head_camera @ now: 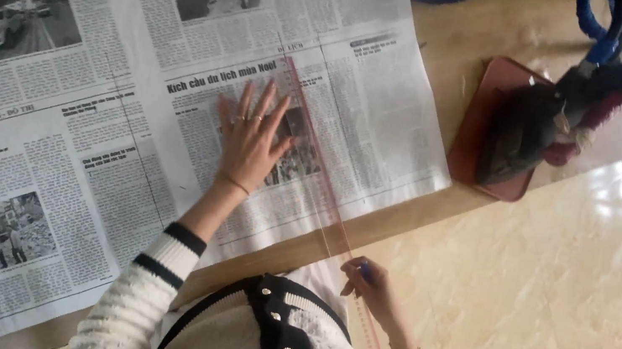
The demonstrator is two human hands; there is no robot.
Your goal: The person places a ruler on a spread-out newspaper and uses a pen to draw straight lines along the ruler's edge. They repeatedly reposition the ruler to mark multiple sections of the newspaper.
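Pressing one ruler (312, 158) onto newspaper (90, 76), the left hand (250, 142) lies spread flat — right hand (370, 283) pinching one blue pen (365, 272) — an iron (536, 129) resting nearby on the surface (453, 46).

I see newspaper (131, 83) spread on table (453, 46); left hand (248, 142) flat on it, ruler (314, 158) just right. Iron (532, 128) on tray (484, 111) farther right; right hand (372, 287) off the edge.

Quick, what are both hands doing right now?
Left hand: open, fingers spread flat on the newspaper, touching the clear ruler.
Right hand: closed on a blue pen.
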